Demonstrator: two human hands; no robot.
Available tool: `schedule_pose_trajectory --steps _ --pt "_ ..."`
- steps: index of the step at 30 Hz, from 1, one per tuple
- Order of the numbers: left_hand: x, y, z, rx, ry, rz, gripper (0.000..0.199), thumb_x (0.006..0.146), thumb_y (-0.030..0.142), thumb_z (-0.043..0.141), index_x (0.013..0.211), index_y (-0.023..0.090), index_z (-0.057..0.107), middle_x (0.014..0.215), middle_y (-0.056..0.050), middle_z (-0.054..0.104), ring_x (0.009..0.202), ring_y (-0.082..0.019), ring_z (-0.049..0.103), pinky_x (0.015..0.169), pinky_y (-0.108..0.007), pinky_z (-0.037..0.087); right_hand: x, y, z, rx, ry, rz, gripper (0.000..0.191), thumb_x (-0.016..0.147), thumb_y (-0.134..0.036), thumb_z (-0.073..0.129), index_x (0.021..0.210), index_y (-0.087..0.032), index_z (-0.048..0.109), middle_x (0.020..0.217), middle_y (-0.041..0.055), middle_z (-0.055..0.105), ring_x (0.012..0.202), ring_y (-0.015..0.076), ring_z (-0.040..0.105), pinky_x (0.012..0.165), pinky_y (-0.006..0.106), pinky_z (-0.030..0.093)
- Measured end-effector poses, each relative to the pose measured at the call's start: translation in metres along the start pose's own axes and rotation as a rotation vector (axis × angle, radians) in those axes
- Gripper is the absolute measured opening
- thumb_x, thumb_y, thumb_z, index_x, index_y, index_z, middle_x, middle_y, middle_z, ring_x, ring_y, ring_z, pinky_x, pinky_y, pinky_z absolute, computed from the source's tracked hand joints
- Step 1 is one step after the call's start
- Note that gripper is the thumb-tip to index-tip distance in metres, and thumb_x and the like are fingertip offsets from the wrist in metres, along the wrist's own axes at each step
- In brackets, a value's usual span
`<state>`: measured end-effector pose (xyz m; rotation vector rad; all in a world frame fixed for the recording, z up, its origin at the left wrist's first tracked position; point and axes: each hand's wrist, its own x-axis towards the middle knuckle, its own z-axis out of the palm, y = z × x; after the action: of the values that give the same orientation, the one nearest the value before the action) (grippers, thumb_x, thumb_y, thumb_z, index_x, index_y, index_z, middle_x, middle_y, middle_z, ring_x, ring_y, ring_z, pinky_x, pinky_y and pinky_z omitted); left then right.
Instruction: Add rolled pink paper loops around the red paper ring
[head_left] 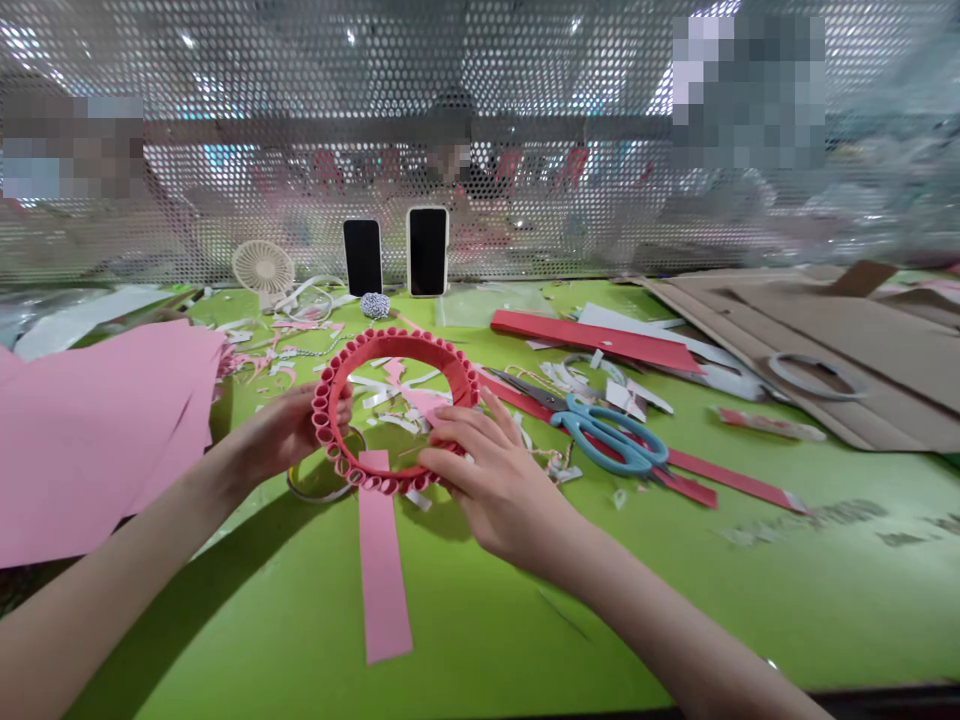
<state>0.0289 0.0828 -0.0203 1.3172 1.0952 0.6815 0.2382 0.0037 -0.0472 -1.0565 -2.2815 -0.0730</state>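
Note:
Between my hands, above the green table, is a red paper ring [405,345] edged all round with small rolled paper loops. My left hand [289,432] grips its left side, fingers curled behind the band. On the right side, my right hand [484,455] has its fingers over the band and loops; its thumb is mostly hidden. A pink paper strip [385,580] lies on the table below the ring, its upper end just behind the ring's lower edge. Blue-handled scissors [611,435] rest to the right of my right hand, across red paper strips [739,480].
Pink paper sheets [97,430] are stacked at left. Cardboard [817,320] with a tape roll [816,376] on it lies at right, near a glue tube [769,424]. Two phones [428,252] and a small fan [263,270] stand by the perforated metal screen [300,200]. Paper scraps litter the middle.

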Motion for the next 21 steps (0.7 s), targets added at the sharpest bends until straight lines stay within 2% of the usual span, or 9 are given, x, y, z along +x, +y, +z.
schedule_pose_trajectory --steps 4,7,10,11,14,16,18,21 --pt "0.002 -0.006 0.003 0.338 0.049 0.090 0.016 0.072 0.020 0.047 0.057 0.018 0.044 0.052 0.002 0.045 0.048 -0.011 0.044 0.048 -0.022 0.039 0.000 0.001 0.000 -0.020 0.087 0.021 0.025 0.073 -0.003 0.042 0.088 -0.018 0.057 0.090 0.0065 0.060 0.106 0.0229 0.046 0.101 0.050 0.022" --pt "0.004 -0.008 0.000 0.655 0.186 0.179 0.014 0.071 0.021 0.049 0.057 0.019 0.045 0.056 -0.001 0.049 0.059 -0.018 0.050 0.058 -0.029 0.039 0.000 0.005 0.001 -0.054 0.128 0.091 0.024 0.075 -0.004 0.041 0.088 -0.017 0.057 0.088 0.0072 0.061 0.102 0.0236 0.048 0.099 0.051 0.023" --pt "0.005 -0.007 -0.007 0.935 0.293 0.265 0.004 0.071 0.018 0.047 0.071 0.018 0.051 0.074 -0.008 0.056 0.082 -0.029 0.052 0.073 -0.039 0.036 -0.001 0.012 0.004 -0.078 0.105 0.188 0.027 0.074 -0.003 0.039 0.092 -0.016 0.056 0.087 0.0082 0.061 0.099 0.0245 0.049 0.097 0.052 0.026" --pt "0.005 -0.006 -0.009 1.009 0.299 0.287 0.008 0.071 0.016 0.046 0.076 0.018 0.052 0.082 -0.010 0.057 0.089 -0.031 0.050 0.077 -0.042 0.034 -0.001 0.015 0.006 -0.091 0.081 0.217 0.029 0.074 -0.003 0.039 0.093 -0.016 0.056 0.088 0.0086 0.060 0.099 0.0252 0.048 0.096 0.053 0.026" --pt "0.000 -0.002 -0.011 1.178 0.262 0.329 0.017 0.070 0.015 0.046 0.085 0.018 0.055 0.098 -0.013 0.056 0.099 -0.033 0.047 0.083 -0.043 0.031 -0.002 0.023 0.011 -0.147 -0.007 0.253 0.031 0.073 -0.002 0.040 0.095 -0.017 0.055 0.090 0.0095 0.059 0.102 0.0269 0.046 0.095 0.055 0.026" --pt "-0.006 0.003 -0.006 1.244 0.223 0.331 0.013 0.074 0.019 0.044 0.080 0.020 0.056 0.089 -0.010 0.059 0.089 -0.030 0.052 0.076 -0.039 0.035 -0.002 0.028 0.015 -0.175 -0.046 0.256 0.031 0.073 -0.002 0.040 0.095 -0.017 0.056 0.092 0.0099 0.058 0.102 0.0268 0.046 0.094 0.053 0.028" --pt "-0.015 0.009 0.002 1.285 0.150 0.291 0.016 0.077 0.026 0.043 0.069 0.021 0.056 0.071 -0.006 0.059 0.069 -0.024 0.054 0.062 -0.032 0.037 -0.003 0.032 0.019 -0.193 -0.068 0.265 0.030 0.074 -0.002 0.040 0.095 -0.016 0.057 0.092 0.0103 0.058 0.102 0.0262 0.046 0.094 0.051 0.030" --pt "-0.029 0.016 0.013 1.325 -0.064 0.175 0.020 0.075 0.032 0.047 0.061 0.020 0.053 0.062 -0.003 0.057 0.057 -0.019 0.050 0.049 -0.027 0.032 -0.003 0.037 0.023 -0.232 -0.091 0.286 0.031 0.076 -0.003 0.041 0.101 -0.013 0.057 0.097 0.0135 0.058 0.105 0.0278 0.045 0.094 0.050 0.030"
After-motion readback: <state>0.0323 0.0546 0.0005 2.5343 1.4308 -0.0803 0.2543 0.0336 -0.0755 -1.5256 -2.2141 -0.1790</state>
